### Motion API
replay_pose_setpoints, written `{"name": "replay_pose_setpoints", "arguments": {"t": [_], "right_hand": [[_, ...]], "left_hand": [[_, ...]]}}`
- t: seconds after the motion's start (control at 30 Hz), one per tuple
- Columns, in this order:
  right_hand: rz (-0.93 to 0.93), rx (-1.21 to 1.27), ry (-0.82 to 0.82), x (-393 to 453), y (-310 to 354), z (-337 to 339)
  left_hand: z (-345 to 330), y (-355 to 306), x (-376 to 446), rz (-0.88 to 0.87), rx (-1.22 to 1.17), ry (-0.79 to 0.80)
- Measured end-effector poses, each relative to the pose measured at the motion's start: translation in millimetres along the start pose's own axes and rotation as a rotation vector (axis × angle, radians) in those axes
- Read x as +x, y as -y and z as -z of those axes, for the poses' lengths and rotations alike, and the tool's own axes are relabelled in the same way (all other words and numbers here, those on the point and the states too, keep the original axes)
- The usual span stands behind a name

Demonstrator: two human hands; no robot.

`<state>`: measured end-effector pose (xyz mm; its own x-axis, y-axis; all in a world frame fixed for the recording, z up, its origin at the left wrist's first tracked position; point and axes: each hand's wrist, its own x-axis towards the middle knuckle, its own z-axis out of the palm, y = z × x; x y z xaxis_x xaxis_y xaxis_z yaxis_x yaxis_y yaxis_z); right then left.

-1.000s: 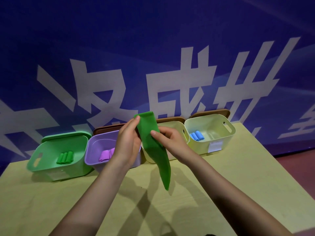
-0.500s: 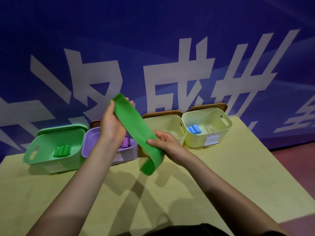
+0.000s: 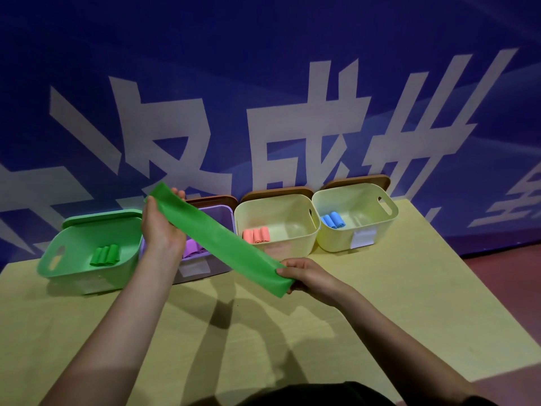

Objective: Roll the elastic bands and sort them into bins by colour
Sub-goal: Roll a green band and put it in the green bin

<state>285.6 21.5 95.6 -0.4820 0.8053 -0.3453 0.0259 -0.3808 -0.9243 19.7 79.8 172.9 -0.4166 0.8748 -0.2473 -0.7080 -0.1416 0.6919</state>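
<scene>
A flat green elastic band [image 3: 222, 241] stretches diagonally in the air above the table. My left hand [image 3: 159, 227] grips its upper end, in front of the purple bin [image 3: 225, 212]. My right hand [image 3: 307, 275] pinches its lower end, lower and to the right. The green bin [image 3: 73, 268] at far left holds rolled green bands [image 3: 105, 255]. Rolled purple bands [image 3: 191, 247] lie in the purple bin, partly hidden by my left hand and the band.
A pale bin [image 3: 292, 247] holds rolled pink bands [image 3: 257, 235]; another pale bin [image 3: 389, 218] to its right holds rolled blue bands [image 3: 333, 220]. All bins line the back of the yellow table [image 3: 380, 317], against a blue banner wall. The table's right edge drops to a red floor.
The band hung down from both hands a second ago; now the hands have moved apart and it is pulled out straight, left hand up-left, right hand down-right.
</scene>
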Motion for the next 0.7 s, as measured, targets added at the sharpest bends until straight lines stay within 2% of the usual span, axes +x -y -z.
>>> {"name": "replay_pose_setpoints", "arguments": {"t": [0.27, 0.33, 0.5, 0.6, 0.7], "right_hand": [[0.059, 0.307, -0.382, 11, 12, -9], [0.065, 0.391, -0.378, 12, 18, -12], [0.094, 0.336, -0.249, 10, 15, -4], [0.074, 0.296, -0.277, 9, 9, 5], [0.08, 0.311, -0.4, 9, 6, 13]], "left_hand": [[7, 10, 1, -0.026, 0.038, -0.051], [8, 16, -2, -0.013, 0.042, -0.063], [13, 12, 3, -0.026, 0.045, -0.087], [14, 10, 4, -0.042, 0.044, -0.092], [17, 14, 4, -0.042, 0.026, -0.115]]}}
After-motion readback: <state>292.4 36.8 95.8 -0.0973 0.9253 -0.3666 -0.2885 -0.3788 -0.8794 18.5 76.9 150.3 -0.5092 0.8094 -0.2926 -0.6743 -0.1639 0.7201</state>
